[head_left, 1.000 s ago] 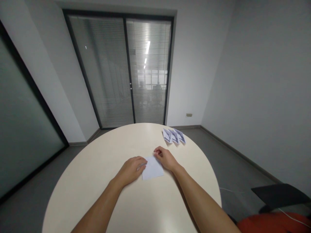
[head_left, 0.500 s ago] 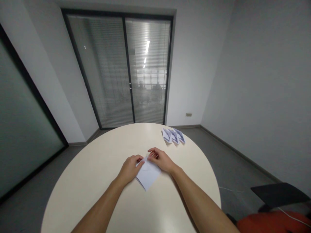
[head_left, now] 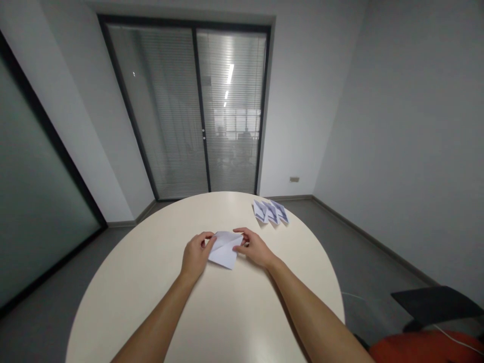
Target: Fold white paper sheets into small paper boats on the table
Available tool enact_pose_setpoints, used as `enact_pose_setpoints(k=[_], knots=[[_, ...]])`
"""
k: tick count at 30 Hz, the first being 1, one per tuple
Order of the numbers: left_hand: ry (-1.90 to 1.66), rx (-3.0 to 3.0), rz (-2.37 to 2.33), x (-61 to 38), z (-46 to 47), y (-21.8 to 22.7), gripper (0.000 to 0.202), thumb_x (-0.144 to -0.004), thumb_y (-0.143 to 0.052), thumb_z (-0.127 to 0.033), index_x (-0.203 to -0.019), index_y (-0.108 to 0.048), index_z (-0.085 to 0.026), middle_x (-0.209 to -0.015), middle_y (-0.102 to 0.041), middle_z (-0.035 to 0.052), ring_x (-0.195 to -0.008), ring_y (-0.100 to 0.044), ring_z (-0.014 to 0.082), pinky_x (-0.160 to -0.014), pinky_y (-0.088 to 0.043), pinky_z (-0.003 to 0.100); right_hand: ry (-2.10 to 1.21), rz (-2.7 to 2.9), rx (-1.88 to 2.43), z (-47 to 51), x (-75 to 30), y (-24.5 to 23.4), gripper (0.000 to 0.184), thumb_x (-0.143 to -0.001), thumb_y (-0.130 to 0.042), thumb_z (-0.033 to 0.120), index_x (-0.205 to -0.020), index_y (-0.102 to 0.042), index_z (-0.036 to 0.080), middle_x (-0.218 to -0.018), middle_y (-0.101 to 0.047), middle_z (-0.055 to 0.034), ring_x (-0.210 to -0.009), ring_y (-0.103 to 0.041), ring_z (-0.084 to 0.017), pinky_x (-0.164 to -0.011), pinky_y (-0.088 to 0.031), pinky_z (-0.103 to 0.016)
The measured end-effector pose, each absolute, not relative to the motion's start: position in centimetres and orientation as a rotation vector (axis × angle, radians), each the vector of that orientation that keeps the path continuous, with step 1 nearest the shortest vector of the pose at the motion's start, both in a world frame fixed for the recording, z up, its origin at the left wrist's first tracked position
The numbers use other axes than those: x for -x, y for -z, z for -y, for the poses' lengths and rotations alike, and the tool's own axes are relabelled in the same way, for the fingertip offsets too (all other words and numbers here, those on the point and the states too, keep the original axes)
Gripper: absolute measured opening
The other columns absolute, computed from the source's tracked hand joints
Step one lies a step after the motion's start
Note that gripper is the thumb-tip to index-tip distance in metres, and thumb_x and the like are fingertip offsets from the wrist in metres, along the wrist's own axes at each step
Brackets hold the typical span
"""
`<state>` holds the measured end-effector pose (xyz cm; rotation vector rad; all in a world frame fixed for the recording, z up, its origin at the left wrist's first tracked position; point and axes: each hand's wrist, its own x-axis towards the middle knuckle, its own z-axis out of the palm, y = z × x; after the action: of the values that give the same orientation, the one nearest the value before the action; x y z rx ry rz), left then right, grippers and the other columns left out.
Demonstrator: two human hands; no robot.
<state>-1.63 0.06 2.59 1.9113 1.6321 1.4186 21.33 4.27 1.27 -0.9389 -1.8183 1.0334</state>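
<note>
A white sheet of paper (head_left: 224, 248), partly folded with a diagonal crease, lies on the cream round table (head_left: 151, 282) in front of me. My left hand (head_left: 195, 254) pinches the sheet's left corner between thumb and fingers. My right hand (head_left: 254, 248) pinches its right corner. The paper's upper part is lifted a little off the tabletop between the two hands.
Three folded paper pieces with dark print (head_left: 271, 212) lie in a row near the table's far right edge. A glass door with blinds (head_left: 196, 111) stands behind the table. A black chair (head_left: 434, 302) and something orange-red (head_left: 427, 348) sit at the lower right.
The sheet lay flat as a square, then was turned to a diamond. Now its near part is folded up and both hands have moved apart to its left and right corners.
</note>
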Motion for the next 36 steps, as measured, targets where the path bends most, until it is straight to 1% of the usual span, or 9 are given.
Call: enact_pose_setpoints(k=[4,8,11,15,18,22,25,31,36], knots=[[-1.482,-1.903,-1.566,1.4,0.1,-2.7,0.026,-0.09,-0.058,-0.042,-0.094,-0.072,-0.021,-0.084,-0.073,0.0019,-0.073,-0.063,0.0176,-0.071,-0.048,0.028,-0.896,1.826,0.953,-4.5,-21.4,-1.6,0.02,-0.081,-0.072,0.027,-0.099,-0.071,0.018,-0.086,-0.069,-0.0018,-0.078,-0.061,-0.017,-0.072,-0.047,-0.028],[-1.519,-1.902,-1.513,1.3,-0.1,-2.4,0.021,-0.088,-0.06,-0.038,-0.092,-0.07,-0.021,-0.088,-0.074,0.0036,-0.084,-0.067,0.0201,-0.081,-0.051,0.031,-0.742,1.786,0.962,-4.5,-21.5,-2.0,0.013,-0.085,-0.069,0.029,-0.092,-0.074,0.019,-0.086,-0.073,-0.0033,-0.079,-0.065,-0.018,-0.073,-0.049,-0.029],[-1.465,-1.916,-1.478,1.4,-0.3,-2.0,0.019,-0.088,-0.058,-0.035,-0.094,-0.07,-0.021,-0.094,-0.075,0.0048,-0.092,-0.069,0.0212,-0.088,-0.052,0.033,-0.629,1.807,0.932,-4.3,-21.7,-2.3,0.01,-0.087,-0.068,0.025,-0.091,-0.076,0.021,-0.091,-0.076,-0.0045,-0.085,-0.067,-0.019,-0.076,-0.049,-0.029],[-1.319,-1.956,-1.495,1.7,-0.4,-1.6,0.019,-0.088,-0.055,-0.029,-0.097,-0.07,-0.022,-0.101,-0.077,0.0049,-0.099,-0.07,0.0219,-0.094,-0.051,0.035,-0.505,1.97,0.87,-4.3,-22.3,-2.4,0.015,-0.084,-0.066,0.013,-0.091,-0.077,0.022,-0.094,-0.076,-0.0045,-0.09,-0.068,-0.019,-0.083,-0.049,-0.031],[-1.147,-2.032,-1.553,1.9,-0.1,-1.6,0.023,-0.087,-0.054,-0.023,-0.102,-0.072,-0.024,-0.105,-0.077,0.0037,-0.1,-0.071,0.0222,-0.094,-0.051,0.035,-0.462,2.116,0.876,-4.5,-22.7,-2.2,0.024,-0.081,-0.065,0.007,-0.093,-0.077,0.022,-0.095,-0.075,-0.0043,-0.091,-0.067,-0.019,-0.086,-0.049,-0.031],[-0.925,-2.161,-1.522,2.1,0.2,-1.3,0.033,-0.084,-0.053,-0.011,-0.104,-0.075,-0.024,-0.109,-0.077,0.004,-0.104,-0.07,0.0223,-0.095,-0.05,0.035,-0.434,2.258,0.909,-4.6,-22.7,-2.0,0.025,-0.08,-0.065,0.008,-0.095,-0.078,0.022,-0.097,-0.075,-0.0052,-0.092,-0.068,-0.02,-0.086,-0.048,-0.031],[-0.905,-2.194,-1.518,2.1,0.2,-1.1,0.036,-0.081,-0.054,-0.007,-0.105,-0.076,-0.023,-0.116,-0.075,0.0057,-0.111,-0.067,0.0228,-0.101,-0.048,0.036,-0.43,2.301,0.919,-4.2,-22.5,-2.3,0.021,-0.08,-0.066,0.011,-0.092,-0.079,0.022,-0.093,-0.075,-0.0049,-0.089,-0.067,-0.02,-0.084,-0.048,-0.03],[-0.87,-2.275,-1.474,2.0,0.5,-1.5,0.029,-0.08,-0.063,-0.012,-0.103,-0.076,-0.022,-0.116,-0.074,0.009,-0.109,-0.067,0.0248,-0.099,-0.049,0.037,-0.473,2.365,0.927,-3.5,-22.1,-2.7,0.024,-0.074,-0.065,0.011,-0.089,-0.08,0.023,-0.086,-0.075,-0.0031,-0.078,-0.065,-0.018,-0.075,-0.046,-0.027],[-0.857,-2.285,-1.441,2.0,0.6,-1.7,0.023,-0.082,-0.063,-0.017,-0.099,-0.078,-0.022,-0.117,-0.075,0.0089,-0.108,-0.068,0.0255,-0.097,-0.049,0.036,-0.47,2.377,0.923,-3.4,-22.1,-2.7,0.025,-0.068,-0.067,0.012,-0.088,-0.079,0.022,-0.087,-0.075,-0.004,-0.087,-0.065,-0.021,-0.082,-0.046,-0.029]])
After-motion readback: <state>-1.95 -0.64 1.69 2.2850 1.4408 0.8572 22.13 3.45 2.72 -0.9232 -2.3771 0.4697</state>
